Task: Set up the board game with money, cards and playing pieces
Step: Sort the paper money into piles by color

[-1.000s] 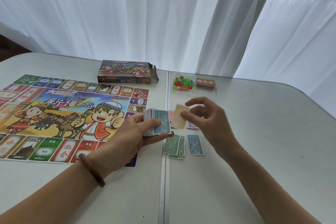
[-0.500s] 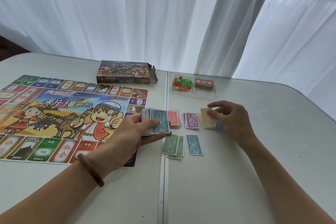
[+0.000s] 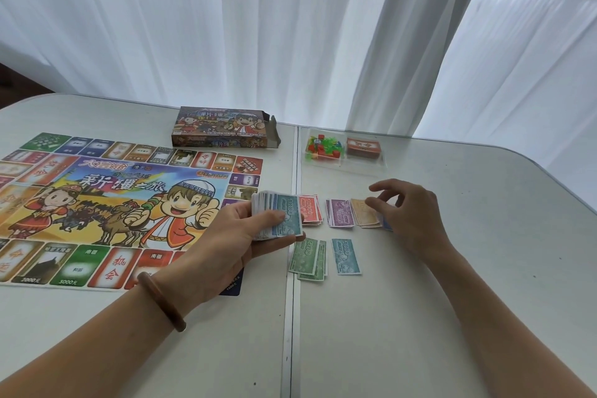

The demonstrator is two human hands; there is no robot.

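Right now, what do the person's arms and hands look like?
No sleeves are in view; both arms are bare. A smooth, round brown bangle sits on the left wrist. No glove, ring or watch shows on the left hand or the right hand.

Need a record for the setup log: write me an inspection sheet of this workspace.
Surface: white table, seam down the middle.
Job's things: board lies flat at left. Sorted money at centre: red pile, purple pile, tan pile, green pile, teal note. Clear tray holds pieces and a card deck.
Clutter: open box beyond the board.
Grips: left hand holds a note stack; right hand is loosely curved over the tan pile and holds nothing that can be seen.
Cables: nothing seen.
Surroundings: white curtains behind the table.
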